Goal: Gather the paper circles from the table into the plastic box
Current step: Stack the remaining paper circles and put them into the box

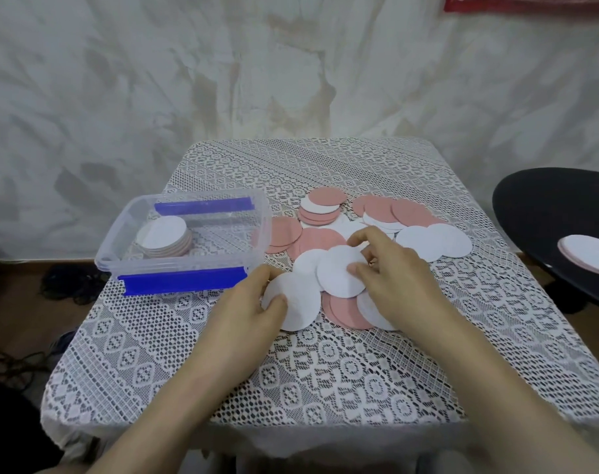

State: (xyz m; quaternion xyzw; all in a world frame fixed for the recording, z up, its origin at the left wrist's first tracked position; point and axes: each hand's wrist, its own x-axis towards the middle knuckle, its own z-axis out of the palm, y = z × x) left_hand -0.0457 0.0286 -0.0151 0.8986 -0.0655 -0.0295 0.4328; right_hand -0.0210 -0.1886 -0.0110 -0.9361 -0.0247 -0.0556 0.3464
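Observation:
Several pink and white paper circles [428,242] lie scattered over the middle of the lace-covered table [188,364]. A clear plastic box [188,261] with blue clips stands at the left, a small stack of circles [164,236] inside it. My left hand [253,309] holds a white circle [299,311], thumb on its top face, right of the box. My right hand [390,268] pinches another white circle [340,277] that overlaps it. More circles lie under my right hand, partly hidden.
A black round stool [537,213] stands at the right of the table with a few circles [588,253] on it. Dark cables [72,282] lie on the floor at the left. A plastered wall is behind the table.

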